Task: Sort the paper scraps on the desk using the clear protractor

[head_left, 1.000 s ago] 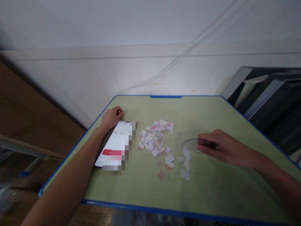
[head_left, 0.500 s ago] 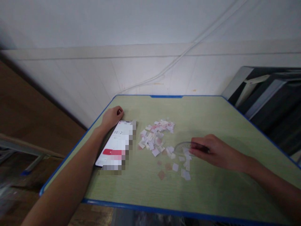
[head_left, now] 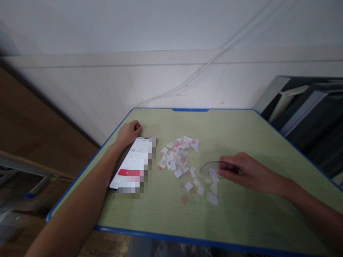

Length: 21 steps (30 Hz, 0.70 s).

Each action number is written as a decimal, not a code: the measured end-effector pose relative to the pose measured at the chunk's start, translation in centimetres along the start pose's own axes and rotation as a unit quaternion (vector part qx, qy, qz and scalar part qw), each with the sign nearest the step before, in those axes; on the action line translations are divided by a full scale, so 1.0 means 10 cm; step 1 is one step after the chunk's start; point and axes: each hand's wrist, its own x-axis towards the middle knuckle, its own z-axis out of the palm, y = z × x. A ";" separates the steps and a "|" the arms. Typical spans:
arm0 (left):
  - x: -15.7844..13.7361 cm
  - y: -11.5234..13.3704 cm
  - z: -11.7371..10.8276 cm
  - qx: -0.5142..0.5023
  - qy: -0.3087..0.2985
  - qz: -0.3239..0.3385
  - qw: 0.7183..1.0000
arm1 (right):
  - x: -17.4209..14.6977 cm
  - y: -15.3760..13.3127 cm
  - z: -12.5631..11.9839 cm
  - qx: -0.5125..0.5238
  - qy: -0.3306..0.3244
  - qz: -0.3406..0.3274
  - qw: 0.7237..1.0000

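Observation:
My right hand pinches a clear plastic protractor between thumb and fingers. The protractor is tilted over the table, its curved edge towards the paper bits. Small white and pink paper pieces lie in a loose heap left of it. Several more are scattered in front, among them a white square and a pink one. A few white scraps lie by or under the protractor; contact cannot be made out. My left hand rests loosely curled at the table's left side, with nothing seen in it.
A phone showing a timer lies beside my left forearm, partly blurred out. The pale green table has a blue rim and meets the white wall. Dark flat panels lean at the right; a brown board stands left.
A white paper square now lies apart in front of the heap, where none was. The protractor shows more of its face, and my right hand has shifted slightly right. My left hand stays put.

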 end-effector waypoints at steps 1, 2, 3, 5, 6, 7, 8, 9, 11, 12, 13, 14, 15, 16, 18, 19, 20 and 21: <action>0.00 0.00 0.00 -0.001 0.000 -0.001 1.000 | 0.00 0.00 0.00 -0.002 -0.006 0.001 1.000; 0.00 0.01 -0.01 -0.002 -0.001 -0.003 1.000 | 0.00 0.00 0.00 -0.002 -0.013 -0.002 1.000; -0.01 0.01 -0.01 -0.003 -0.001 -0.005 1.000 | -0.01 0.00 -0.01 0.002 -0.021 -0.006 1.000; -0.01 0.02 -0.02 -0.005 -0.002 -0.007 1.000 | -0.02 -0.01 -0.02 0.019 -0.033 -0.016 0.999; -0.01 0.02 -0.02 -0.006 -0.003 -0.008 1.000 | -0.02 -0.01 -0.03 0.029 -0.032 -0.018 0.999; -0.01 0.02 -0.02 -0.007 -0.004 -0.008 1.000 | -0.02 -0.01 -0.03 0.037 -0.027 -0.018 0.999; -0.01 0.02 -0.02 -0.008 -0.005 -0.007 1.000 | -0.02 -0.02 -0.03 0.042 -0.019 -0.016 0.999; 0.00 0.02 -0.01 -0.008 -0.006 -0.007 1.000 | -0.02 -0.02 -0.03 0.046 -0.010 -0.014 0.999; 0.00 0.01 -0.01 -0.008 -0.007 -0.006 1.000 | -0.01 -0.02 -0.01 0.048 0.005 -0.009 0.999; 0.00 0.01 -0.01 -0.007 -0.006 -0.007 1.000 | 0.00 -0.02 0.00 0.049 0.009 -0.007 0.999; 0.00 0.01 -0.01 -0.006 -0.005 -0.008 1.000 | 0.02 -0.01 0.02 0.051 0.011 -0.005 0.999; 0.00 0.01 0.00 -0.005 -0.004 -0.009 1.000 | 0.03 -0.01 0.04 0.053 0.010 -0.003 0.999; 0.00 0.01 0.00 -0.004 -0.005 -0.011 1.000 | 0.04 -0.01 0.06 0.056 0.004 -0.002 0.998; 0.00 0.01 -0.01 -0.004 -0.005 -0.012 1.000 | 0.05 0.00 0.09 0.057 -0.004 -0.002 0.998; 0.00 0.01 -0.01 -0.004 -0.007 -0.015 1.000 | 0.06 0.00 0.13 0.062 -0.025 -0.007 0.998; 0.00 0.01 -0.01 -0.003 -0.006 -0.015 1.000 | 0.07 0.00 0.15 0.063 -0.033 -0.009 0.997; 0.00 0.01 -0.02 -0.002 -0.005 -0.015 1.000 | 0.07 0.00 0.16 0.063 -0.038 -0.012 0.997; 0.00 0.01 -0.02 0.000 -0.004 -0.015 1.000 | 0.07 0.00 0.17 0.063 -0.041 -0.013 0.997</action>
